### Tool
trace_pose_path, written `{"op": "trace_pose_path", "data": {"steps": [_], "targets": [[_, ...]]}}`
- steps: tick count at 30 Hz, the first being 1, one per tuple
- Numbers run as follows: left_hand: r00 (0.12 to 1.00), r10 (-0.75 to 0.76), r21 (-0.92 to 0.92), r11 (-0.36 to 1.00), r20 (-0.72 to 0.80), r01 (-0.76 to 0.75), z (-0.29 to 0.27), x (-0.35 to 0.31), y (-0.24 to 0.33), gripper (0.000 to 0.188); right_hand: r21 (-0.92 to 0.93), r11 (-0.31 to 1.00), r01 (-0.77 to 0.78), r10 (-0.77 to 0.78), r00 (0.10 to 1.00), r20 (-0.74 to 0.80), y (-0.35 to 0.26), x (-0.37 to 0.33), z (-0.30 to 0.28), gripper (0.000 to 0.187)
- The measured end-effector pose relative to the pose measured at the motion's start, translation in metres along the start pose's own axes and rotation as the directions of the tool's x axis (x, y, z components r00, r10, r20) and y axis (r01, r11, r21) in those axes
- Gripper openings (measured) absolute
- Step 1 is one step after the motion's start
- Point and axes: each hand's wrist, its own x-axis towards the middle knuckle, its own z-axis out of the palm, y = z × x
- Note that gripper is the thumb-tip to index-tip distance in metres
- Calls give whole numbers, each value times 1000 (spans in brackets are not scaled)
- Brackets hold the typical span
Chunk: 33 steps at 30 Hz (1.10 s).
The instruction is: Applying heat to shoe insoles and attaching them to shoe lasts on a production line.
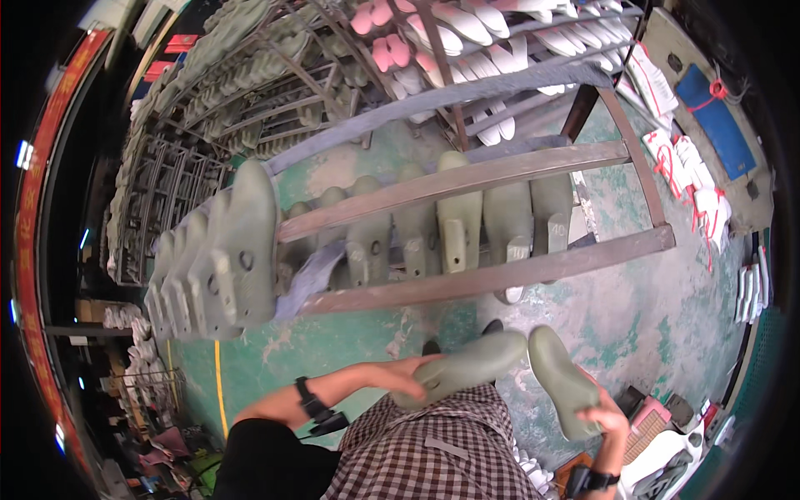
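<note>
My left hand point(407, 377) is closed round the heel end of a grey-green shoe last point(477, 362), which points to the right in front of my checked apron point(417, 458). My right hand point(607, 414) grips a second grey-green last point(553, 372) at its wide end. This one slants with its rounded toe up and to the left. The two toes come close together in the middle. Beyond my hands, a brown metal rack point(508, 268) carries a row of similar lasts point(364, 243); more lasts point(250, 246) stand at its left end.
Further racks with many lasts point(250, 92) fill the back left. White and pink shoe-shaped pieces point(467, 25) sit on shelves at the back. White bags with red ties point(687, 171) lie at right. Boxes and white items point(658, 450) are at the lower right. Green worn floor point(375, 333) lies below.
</note>
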Motion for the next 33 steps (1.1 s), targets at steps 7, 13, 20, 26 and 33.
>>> {"op": "trace_pose_path", "data": {"steps": [7,13,20,26,33], "targets": [[722,557,144,821,-409,-552,88,-150,111,107,-129,809,574,-588,788,-180,-140,-40,167,119],[140,561,444,764,-816,-468,30,-123,142,100,-467,621,630,-764,618,-184,-227,78,274,92],[-44,780,780,618,-624,-96,27,-132,128,84,-809,400,430,-808,583,-89,-234,159,305,79],[-561,678,716,669,-475,201,-6,-243,46,71,-980,182,81,-967,-166,-193,-219,134,118,55],[-511,716,818,573,-475,43,-38,-243,34,61,-935,333,-123,-836,-497,-233,-210,182,84,68]]}}
